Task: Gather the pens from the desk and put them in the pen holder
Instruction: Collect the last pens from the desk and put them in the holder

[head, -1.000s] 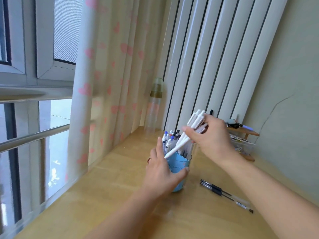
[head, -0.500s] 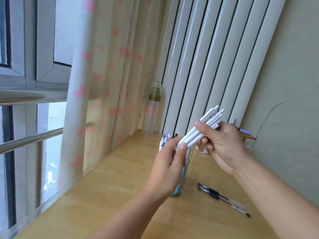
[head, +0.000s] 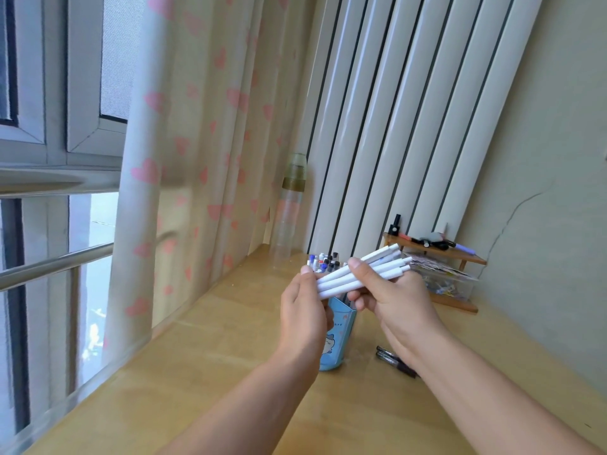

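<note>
A bundle of several white pens [head: 361, 272] is held nearly level above the pen holder, gripped by both hands. My left hand [head: 303, 315] clasps the bundle's left end. My right hand [head: 392, 298] holds its middle, thumb on top. The light blue pen holder [head: 340, 336] stands on the wooden desk [head: 203, 372] right behind my left hand, partly hidden. Several pens with blue, black and white caps [head: 323, 259] stick up out of it. Two black pens [head: 392, 357] lie on the desk to the right of the holder, partly covered by my right forearm.
A clear tall bottle [head: 289, 221] stands at the back by the heart-print curtain [head: 197, 159]. A small wooden shelf [head: 437, 257] with odds and ends sits against the right wall. White vertical slats [head: 410, 126] lean behind the desk. The window is on the left.
The left hand left the holder and rose to grasp the bundle's lower end. The white pens, tipped into the holder a second ago, were lifted out and levelled above it.
</note>
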